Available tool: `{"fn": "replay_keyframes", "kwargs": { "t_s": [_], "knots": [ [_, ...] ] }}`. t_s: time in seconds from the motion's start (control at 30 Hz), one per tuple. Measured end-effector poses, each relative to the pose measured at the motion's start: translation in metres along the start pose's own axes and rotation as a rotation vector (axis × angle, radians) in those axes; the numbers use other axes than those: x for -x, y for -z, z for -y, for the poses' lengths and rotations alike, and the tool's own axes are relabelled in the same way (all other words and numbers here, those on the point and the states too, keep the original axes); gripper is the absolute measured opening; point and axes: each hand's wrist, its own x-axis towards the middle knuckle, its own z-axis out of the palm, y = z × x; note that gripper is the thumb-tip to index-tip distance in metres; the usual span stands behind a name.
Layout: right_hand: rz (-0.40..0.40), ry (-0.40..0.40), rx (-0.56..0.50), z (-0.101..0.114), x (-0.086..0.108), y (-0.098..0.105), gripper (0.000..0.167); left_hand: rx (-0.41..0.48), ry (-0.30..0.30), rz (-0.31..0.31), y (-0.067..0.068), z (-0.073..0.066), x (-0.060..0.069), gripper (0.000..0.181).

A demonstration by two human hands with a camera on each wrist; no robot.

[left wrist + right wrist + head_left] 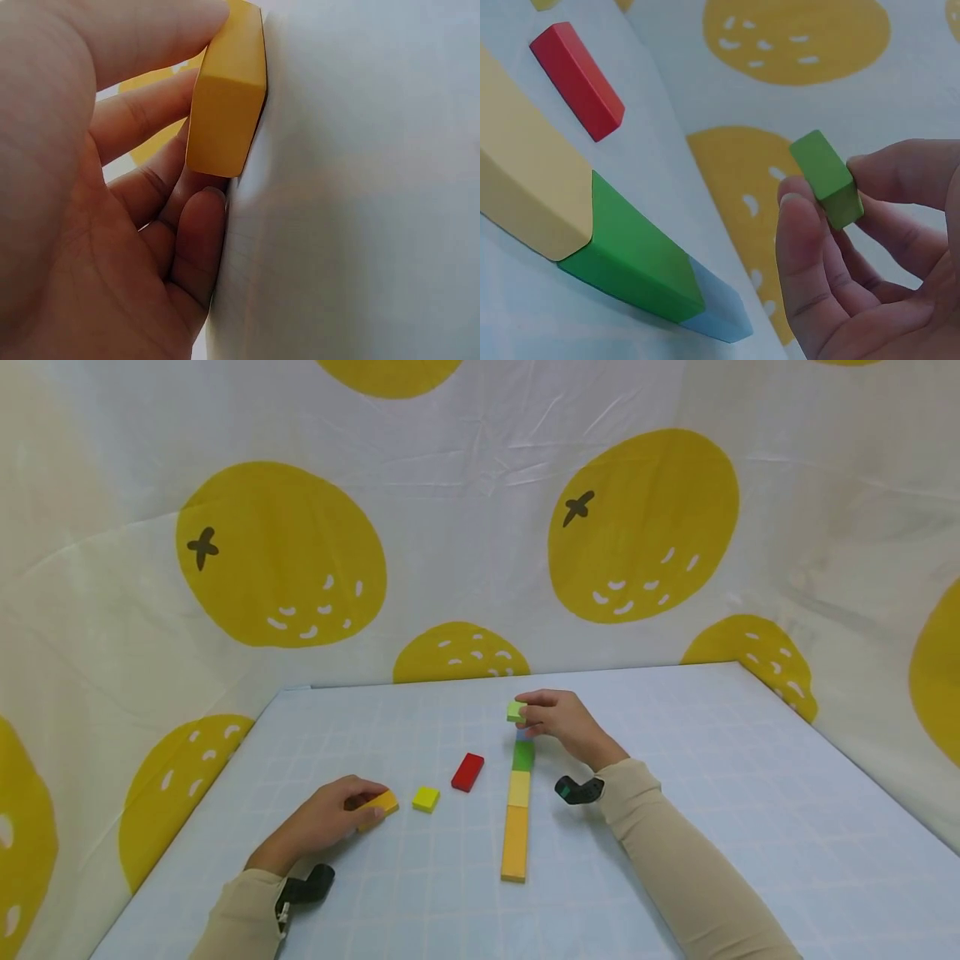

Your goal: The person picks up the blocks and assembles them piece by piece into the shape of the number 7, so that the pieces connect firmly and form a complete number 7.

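Between thumb and fingers, my right hand [561, 720] pinches a small light green block [823, 176], raised above the far end of a row of blocks. From far to near the row has a light blue block [718, 301], a green block [523, 757], a pale yellow block [519, 788] and a long orange block [515, 843], end to end. On the left, my left hand [324, 817] holds an orange-yellow block [229, 112] by thumb and fingers, low at the table surface. Part of that block is hidden by the fingers.
A small bright yellow block [425, 799] and a red block [468, 772] lie between the left hand and the row. The table [720, 760] has a pale checked cover. Behind it hangs a white curtain [465, 510] with yellow fruit prints.
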Motion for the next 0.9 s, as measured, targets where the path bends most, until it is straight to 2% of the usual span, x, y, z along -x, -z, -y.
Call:
{"fn": "replay_keyframes", "kwargs": {
  "t_s": [0.23,0.5,0.7,0.9],
  "knots": [
    [0.004,0.005,-0.007,0.0,0.001,0.004,0.035,-0.003,0.033,0.003,-0.002,0.001,-0.001,0.041],
    [-0.032,-0.024,0.011,-0.001,0.003,0.011,0.036,0.015,-0.002,0.008,-0.002,0.002,-0.001,0.042],
    [-0.052,-0.035,-0.014,-0.003,-0.001,0.016,0.04,-0.004,0.004,-0.004,-0.003,0.007,-0.006,0.042],
    [-0.09,-0.041,-0.031,-0.012,-0.007,0.016,0.039,-0.001,0.018,0.003,-0.002,0.009,-0.005,0.043]
  ]
}}
